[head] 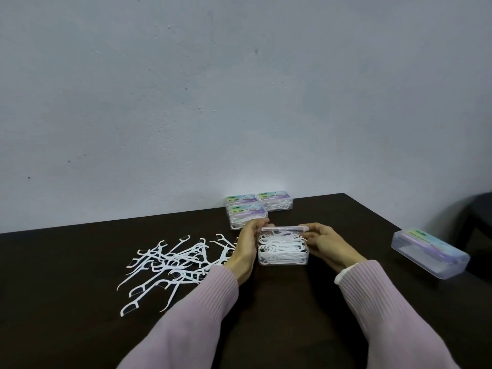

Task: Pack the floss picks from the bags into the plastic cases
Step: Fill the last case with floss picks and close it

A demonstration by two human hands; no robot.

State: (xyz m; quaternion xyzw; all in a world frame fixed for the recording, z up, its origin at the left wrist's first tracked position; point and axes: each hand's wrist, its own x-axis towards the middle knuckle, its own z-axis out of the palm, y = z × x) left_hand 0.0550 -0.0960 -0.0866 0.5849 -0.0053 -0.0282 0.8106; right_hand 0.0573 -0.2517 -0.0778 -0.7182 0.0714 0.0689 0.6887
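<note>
Near the table's (80, 328) middle, one filled clear case (283, 249) is gripped between left hand (246, 251) and right hand (328, 246), with three labelled cases (249, 211) far, one (430, 251) right, loose picks (170, 265) left; label writing is unreadable.

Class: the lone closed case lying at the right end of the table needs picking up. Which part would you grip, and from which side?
Grip the closed case across its two long side walls, coming from above. It lies flat and angled, apart from everything else, so both long sides are free; the labelled lid is broad and smooth, offering little purchase.
</note>
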